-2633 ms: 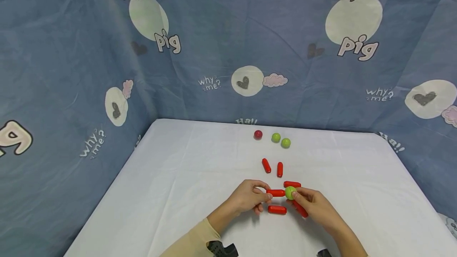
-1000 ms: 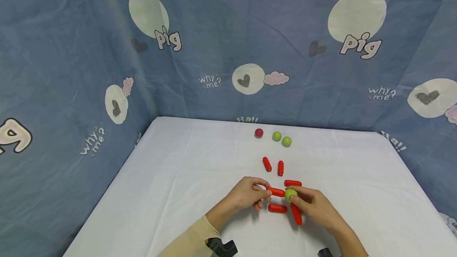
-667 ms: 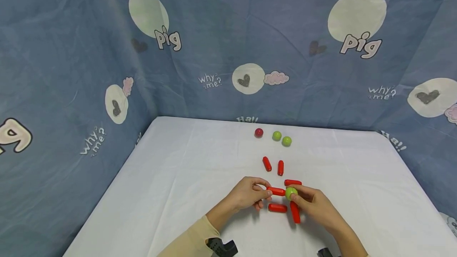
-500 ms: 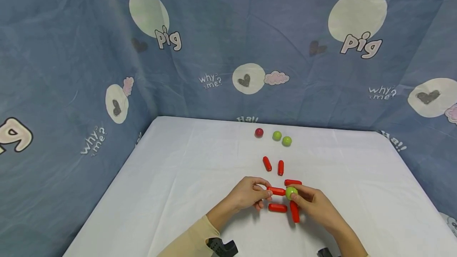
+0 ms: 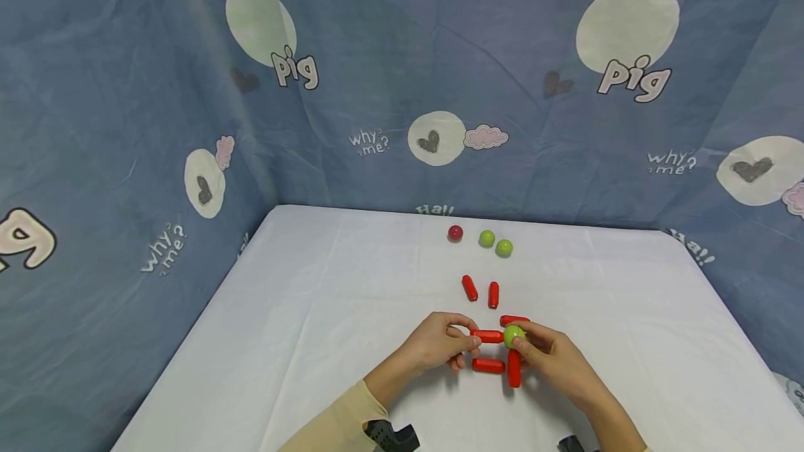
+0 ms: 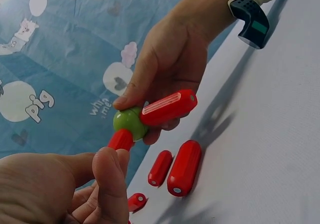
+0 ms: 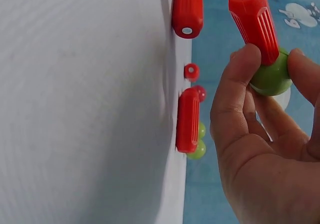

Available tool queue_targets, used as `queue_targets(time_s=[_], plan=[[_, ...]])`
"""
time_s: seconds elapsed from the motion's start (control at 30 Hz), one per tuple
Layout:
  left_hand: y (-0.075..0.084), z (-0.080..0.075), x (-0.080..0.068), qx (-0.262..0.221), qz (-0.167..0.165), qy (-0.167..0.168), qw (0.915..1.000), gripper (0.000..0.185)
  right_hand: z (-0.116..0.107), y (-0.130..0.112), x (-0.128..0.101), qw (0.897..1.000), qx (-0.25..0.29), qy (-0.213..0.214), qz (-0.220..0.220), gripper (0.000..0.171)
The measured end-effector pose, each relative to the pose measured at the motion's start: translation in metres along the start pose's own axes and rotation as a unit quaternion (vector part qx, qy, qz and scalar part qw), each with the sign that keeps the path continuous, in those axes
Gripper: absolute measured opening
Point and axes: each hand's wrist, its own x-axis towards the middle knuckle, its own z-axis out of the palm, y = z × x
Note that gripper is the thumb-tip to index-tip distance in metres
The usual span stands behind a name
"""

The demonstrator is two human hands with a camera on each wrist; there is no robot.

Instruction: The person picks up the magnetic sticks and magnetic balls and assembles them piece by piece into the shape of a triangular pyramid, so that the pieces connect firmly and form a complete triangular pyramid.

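In the head view my left hand [image 5: 438, 344] pinches the outer end of a red rod [image 5: 488, 336] between thumb and fingertips. The rod's other end meets a green ball [image 5: 514, 337], which the thumb and fingers of my right hand [image 5: 555, 361] grip. A second red rod [image 5: 514, 368] joins the same ball and points toward me, roughly at a right angle to the first. The left wrist view shows both rods touching the green ball [image 6: 130, 123], held above the table. In the right wrist view a ribbed red rod [image 7: 254, 26] with a pale end disc stands on the ball.
Red rods lie on the white table [image 5: 352, 277]: one [image 5: 488, 365] below the hands, one [image 5: 514, 319] partly behind the ball, and two [image 5: 470, 288] farther back. A red ball [image 5: 455, 233] and two green balls [image 5: 486, 238] sit near the back edge, before a blue patterned cloth [image 5: 352, 89].
The second red rod has swung from slanting right to pointing almost straight toward me. The green ball has shifted slightly up and right. Both hands keep their holds.
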Motion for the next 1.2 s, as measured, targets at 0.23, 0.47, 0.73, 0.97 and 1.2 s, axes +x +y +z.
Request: queue_targets(time_s=[0.23, 0.47, 0.73, 0.97, 1.2], plan=[[0.0008, -0.0014, 0.0005, 0.001, -0.004, -0.001, 1.0000, 0.013, -0.0002, 0.0011, 0.0003, 0.999, 0.026, -0.022, -0.004, 0.059], [-0.0010, -0.0025, 0.0017, 0.003, 0.017, 0.006, 0.9998, 0.018, -0.0005, 0.0034, 0.0010, 0.997, 0.041, -0.065, -0.012, 0.056], [-0.0033, -0.0007, 0.0032, 0.004, 0.018, 0.004, 0.9998, 0.018, 0.0013, 0.0030, 0.0005, 0.997, 0.021, -0.067, -0.014, 0.044], [-0.0046, 0.0010, 0.0061, 0.004, 0.027, 0.004, 0.9996, 0.019, 0.0015, 0.0022, -0.0007, 0.998, -0.004, -0.064, -0.015, 0.041], [-0.0034, 0.0057, 0.0084, 0.001, 0.034, -0.002, 0.9994, 0.018, 0.0027, 0.0011, -0.0010, 0.998, -0.014, -0.057, -0.001, 0.044]])
